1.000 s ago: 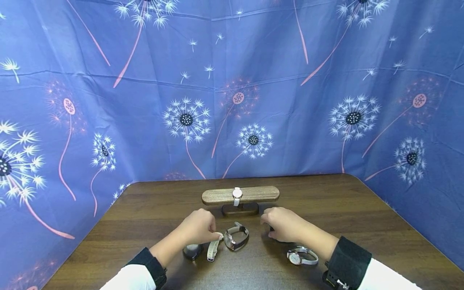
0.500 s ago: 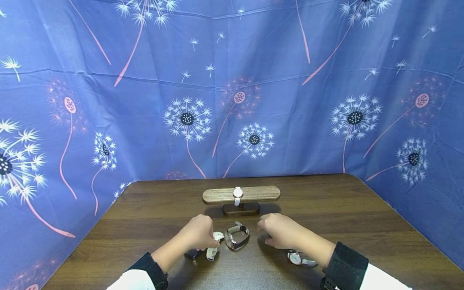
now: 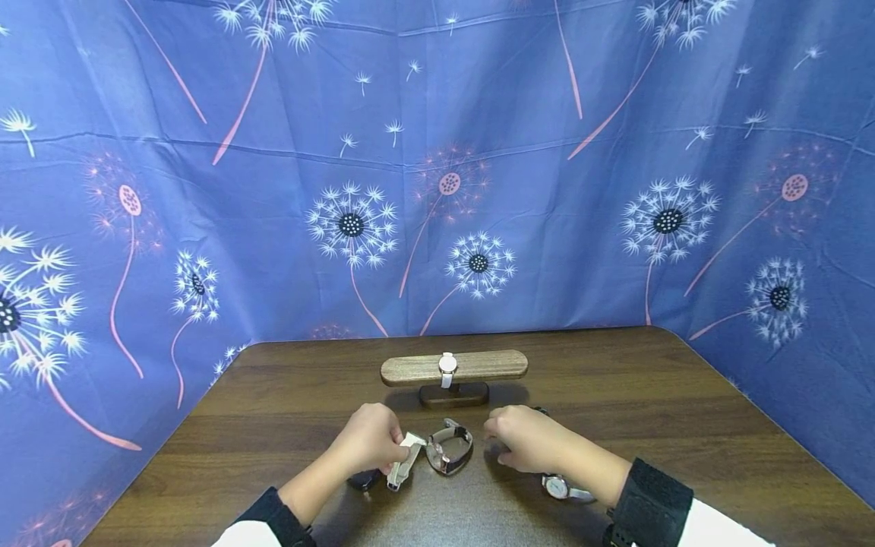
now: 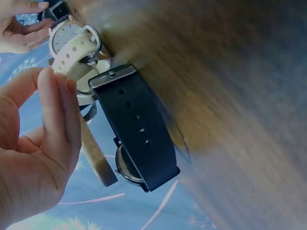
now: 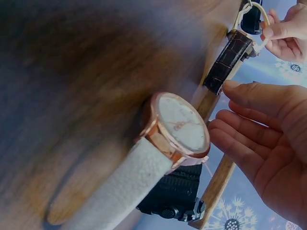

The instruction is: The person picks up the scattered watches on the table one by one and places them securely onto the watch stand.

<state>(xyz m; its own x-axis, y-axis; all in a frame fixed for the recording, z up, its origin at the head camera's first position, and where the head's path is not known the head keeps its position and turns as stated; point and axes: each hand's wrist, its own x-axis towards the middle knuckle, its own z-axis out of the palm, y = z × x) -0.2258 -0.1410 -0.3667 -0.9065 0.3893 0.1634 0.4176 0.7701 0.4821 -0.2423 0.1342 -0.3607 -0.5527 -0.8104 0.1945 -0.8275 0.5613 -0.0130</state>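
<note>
My left hand (image 3: 369,439) pinches a cream-strapped wristwatch (image 3: 403,469) between thumb and fingers, just above the table. Beside it sits a watch with a dark brown strap (image 3: 456,462), its buckle end up. A black-strapped watch (image 4: 139,134) is nearest the left wrist camera, partly hidden under that hand in the head view. My right hand (image 3: 522,437) hovers over the table with loosely bent fingers, holding nothing. Close to it are a rose-gold watch with a pale strap (image 5: 182,124) and a chunky black watch (image 5: 180,191), mostly hidden behind the hand in the head view.
Behind the hands stands a wooden bar display stand (image 3: 492,365) on a dark base, carrying a white watch (image 3: 447,365). The brown wood-grain table (image 3: 287,387) ends at a blue dandelion-print cloth (image 3: 547,228) at the back and both sides.
My left hand has turned the cream watch over, so its dial no longer shows in the head view. My right hand has shifted slightly left, and the black watch now shows behind it.
</note>
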